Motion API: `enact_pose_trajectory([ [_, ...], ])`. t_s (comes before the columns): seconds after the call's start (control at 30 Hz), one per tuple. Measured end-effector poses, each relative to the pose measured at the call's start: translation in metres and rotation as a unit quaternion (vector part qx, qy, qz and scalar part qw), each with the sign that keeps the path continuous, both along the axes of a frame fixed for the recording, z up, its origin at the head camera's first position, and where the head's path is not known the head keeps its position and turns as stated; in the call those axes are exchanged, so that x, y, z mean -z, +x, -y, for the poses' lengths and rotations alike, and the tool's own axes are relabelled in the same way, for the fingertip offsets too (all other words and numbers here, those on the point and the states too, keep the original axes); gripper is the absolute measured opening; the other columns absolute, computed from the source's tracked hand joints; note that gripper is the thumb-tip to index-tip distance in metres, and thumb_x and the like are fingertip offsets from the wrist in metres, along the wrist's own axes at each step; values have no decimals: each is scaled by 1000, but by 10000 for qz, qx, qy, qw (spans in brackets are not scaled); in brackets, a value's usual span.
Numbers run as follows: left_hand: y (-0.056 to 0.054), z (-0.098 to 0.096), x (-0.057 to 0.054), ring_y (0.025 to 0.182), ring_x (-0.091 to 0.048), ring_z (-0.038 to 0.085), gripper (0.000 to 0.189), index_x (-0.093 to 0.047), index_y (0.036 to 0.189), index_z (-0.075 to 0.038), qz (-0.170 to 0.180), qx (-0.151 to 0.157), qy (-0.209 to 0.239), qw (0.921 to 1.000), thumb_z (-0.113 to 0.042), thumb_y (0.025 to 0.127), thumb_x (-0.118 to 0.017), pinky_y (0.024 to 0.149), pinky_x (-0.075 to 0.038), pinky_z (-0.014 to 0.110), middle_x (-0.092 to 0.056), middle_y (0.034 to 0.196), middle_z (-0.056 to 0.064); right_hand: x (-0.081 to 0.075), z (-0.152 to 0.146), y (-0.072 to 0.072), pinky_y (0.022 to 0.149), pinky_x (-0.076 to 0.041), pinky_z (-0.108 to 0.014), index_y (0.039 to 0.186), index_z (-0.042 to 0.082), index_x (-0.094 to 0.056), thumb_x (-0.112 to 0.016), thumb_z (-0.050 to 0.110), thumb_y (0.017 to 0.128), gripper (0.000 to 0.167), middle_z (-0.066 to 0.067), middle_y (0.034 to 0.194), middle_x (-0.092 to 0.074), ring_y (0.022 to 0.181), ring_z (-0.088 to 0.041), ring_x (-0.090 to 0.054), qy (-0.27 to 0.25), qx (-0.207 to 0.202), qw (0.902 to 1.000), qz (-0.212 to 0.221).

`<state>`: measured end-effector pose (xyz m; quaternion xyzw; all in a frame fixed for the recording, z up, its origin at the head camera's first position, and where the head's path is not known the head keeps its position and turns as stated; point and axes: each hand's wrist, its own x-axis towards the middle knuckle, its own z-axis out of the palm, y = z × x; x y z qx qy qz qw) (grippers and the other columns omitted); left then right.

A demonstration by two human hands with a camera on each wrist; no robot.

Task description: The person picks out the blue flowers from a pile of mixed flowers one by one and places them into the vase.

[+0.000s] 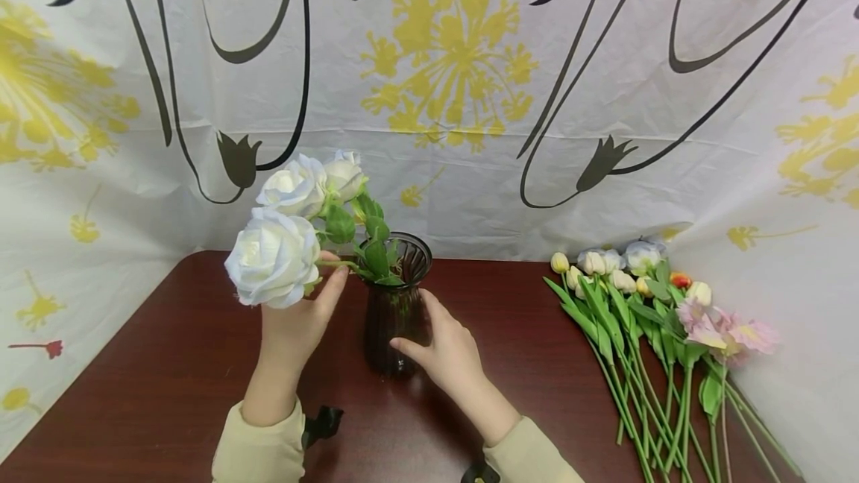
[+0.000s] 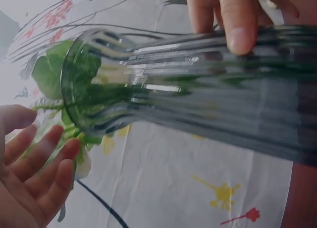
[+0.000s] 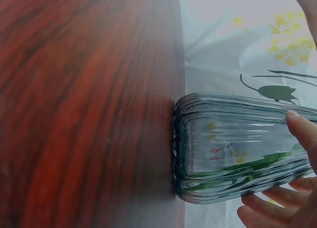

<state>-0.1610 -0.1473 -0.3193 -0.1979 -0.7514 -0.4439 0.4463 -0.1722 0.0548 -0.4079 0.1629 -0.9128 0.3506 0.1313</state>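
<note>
The vase (image 1: 382, 334) is of dark, see-through glass, with ribbed wall and a wide flared rim; it stands upright on the table (image 1: 134, 393), which has a glossy red-brown surface with wood grain. From its mouth the white roses (image 1: 274, 258) lean to the left, with layered petals edged in pale blue and smooth green leaves (image 1: 379, 244); their stems show through the glass.

The right hand (image 1: 446, 345) grasps the vase from the right, its thumb on the near side of the wall and its fingers curved around the body. The left hand (image 1: 295, 326) is left of the rim, under the blooms, pinching a rose stem between thumb and forefinger, while the other fingers are loosely bent. Both forearms reach from the near side, in cream sleeves (image 1: 258, 446).

On the right of the table lies a loose pile of cut flowers (image 1: 600, 319), long-stemmed. Behind hangs a creased, printed white cloth (image 1: 470, 200).
</note>
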Motion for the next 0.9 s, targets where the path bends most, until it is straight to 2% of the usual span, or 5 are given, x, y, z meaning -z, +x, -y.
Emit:
enact_pose_trajectory([
  [0.2,-5,11,2,78,-58,22,17,-66,87,3,189,197,-574,9980,12,74,-73,72,-43,26,-66,83,11,0,0,0,77,-51,-47,141,10,-44,-78,46,76,82,-8,122,-62,98,-25,-63,15,33,10000,21],
  [0.4,-11,19,10,72,-61,20,30,-63,97,2,521,459,-927,9933,5,72,-79,64,-46,19,-66,87,8,0,-1,-1,77,-51,-47,141,10,-44,-78,46,77,81,-8,123,-62,99,-25,-63,-10,19,10000,35],
  [0.6,-14,21,18,85,-66,22,27,-68,103,2,1542,879,-1304,9754,-5,79,-77,64,-55,33,-70,95,9,0,-1,-1,78,-51,-47,141,10,-43,-78,46,77,81,-8,124,-61,102,-25,-62,-3,17,10000,45],
  [0.8,-16,23,25,93,-66,27,37,-64,109,3,1698,960,-1761,9649,-13,80,-79,66,-56,43,-67,103,12,1,0,-1,78,-51,-47,141,10,-44,-78,46,77,81,-8,123,-62,100,-24,-63,-23,14,10000,20],
  [0.9,-15,22,27,96,-65,30,43,-59,116,6,2227,1263,-1630,9529,-15,83,-77,72,-55,46,-65,109,14,1,0,0,77,-51,-46,141,11,-44,-78,47,77,81,-7,121,-63,97,-22,-64,-20,6,10000,8],
])
